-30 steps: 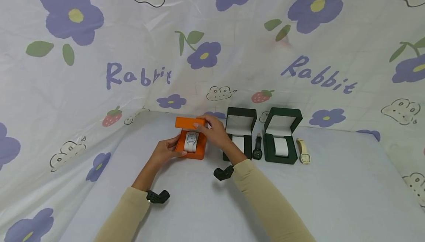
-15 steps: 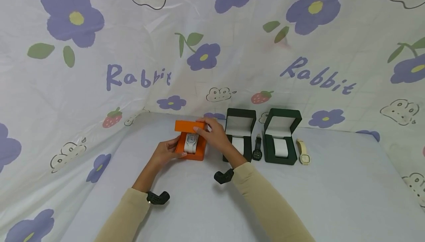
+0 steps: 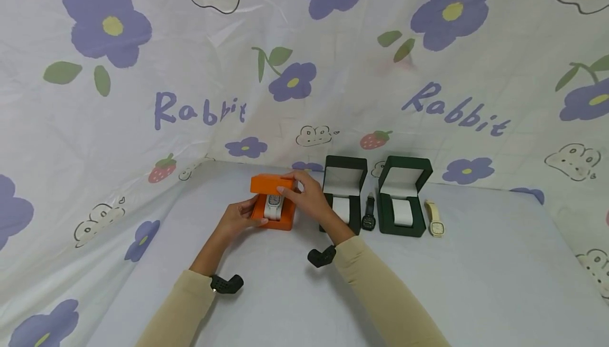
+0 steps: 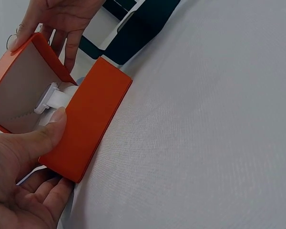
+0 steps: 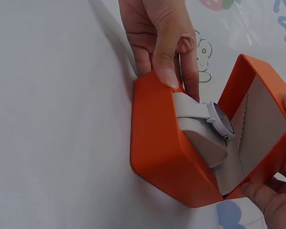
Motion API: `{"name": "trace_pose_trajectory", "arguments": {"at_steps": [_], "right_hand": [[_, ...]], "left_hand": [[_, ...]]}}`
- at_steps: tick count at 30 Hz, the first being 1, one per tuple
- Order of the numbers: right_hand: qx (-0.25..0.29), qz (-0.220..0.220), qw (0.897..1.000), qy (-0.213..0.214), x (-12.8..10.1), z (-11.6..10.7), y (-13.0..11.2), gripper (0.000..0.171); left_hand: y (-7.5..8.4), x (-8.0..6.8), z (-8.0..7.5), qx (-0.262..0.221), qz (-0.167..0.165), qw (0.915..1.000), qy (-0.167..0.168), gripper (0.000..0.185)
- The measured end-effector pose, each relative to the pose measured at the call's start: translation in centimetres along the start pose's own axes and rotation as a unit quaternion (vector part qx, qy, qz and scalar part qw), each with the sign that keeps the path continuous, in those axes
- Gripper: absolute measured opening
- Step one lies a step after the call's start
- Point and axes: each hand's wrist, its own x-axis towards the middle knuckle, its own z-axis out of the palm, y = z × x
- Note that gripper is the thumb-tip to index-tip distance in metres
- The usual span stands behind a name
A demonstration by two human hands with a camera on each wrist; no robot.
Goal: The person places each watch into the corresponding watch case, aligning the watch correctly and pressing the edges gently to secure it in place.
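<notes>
Orange box: on the table, lid half raised, hinge at the far side. White watch inside on its cushion, strap running near to far. Left hand grips the base's left side, thumb on the front wall. Right hand pinches the lid's right edge. Right of the box: two open green boxes, a black watch, a cream watch. Nothing obstructs the lid.

Person is wearing beige long sleeves on both arms; small black wrist cameras are strapped at each cuff. Left hand and right hand are showing bare.
</notes>
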Motion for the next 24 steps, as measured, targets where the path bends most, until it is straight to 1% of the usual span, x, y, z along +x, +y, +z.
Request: {"name": "trace_pose_trajectory", "arguments": {"at_steps": [4, 5, 8, 16, 24], "right_hand": [[0.004, -0.001, 1.000, -0.001, -0.13, 0.06, 0.04, 0.033], [0.005, -0.002, 1.000, -0.001, -0.17, 0.08, 0.07, 0.034], [0.009, -0.004, 1.000, -0.003, -0.25, 0.15, 0.19, 0.035], [0.022, -0.007, 1.000, -0.002, -0.66, 0.29, 0.50, 0.038], [0.033, -0.009, 0.999, -0.001, -1.00, 0.33, 0.53, 0.038]], "left_hand": [[0.06, -0.03, -0.03, 0.003, -0.002, 1.0000, 0.001, 0.083], [-0.34, 0.19, -0.06, 0.004, 0.000, 1.0000, 0.003, 0.084], [-0.33, 0.13, -0.07, 0.009, 0.002, 1.0000, 0.001, 0.084], [-0.47, 0.16, 0.07, 0.006, -0.001, 1.0000, 0.004, 0.083], [-0.43, 0.23, 0.09, 0.009, 0.012, 0.9999, 0.003, 0.079]]}}
